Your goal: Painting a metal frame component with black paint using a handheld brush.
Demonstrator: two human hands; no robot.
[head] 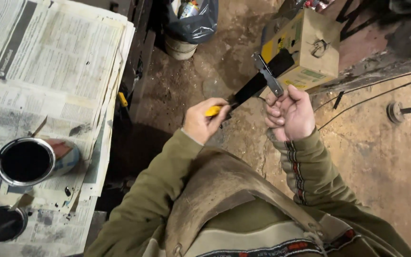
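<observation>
My left hand (204, 120) is closed around the yellow handle of a paintbrush (213, 111), whose black bristle end touches a long black-painted metal bar (262, 76). My right hand (290, 113) grips the lower end of a short grey metal cross piece (267, 75) fixed across that bar, holding it up above the dirt floor. Both sleeves are olive green, and a brown apron covers my front.
At left, a table covered with newspaper (48, 71) holds an open can of black paint (27, 161) and a lid with black paint (0, 223). A cardboard box (310, 52), a bucket with a black bag (186, 28) and cables (372, 95) lie on the floor.
</observation>
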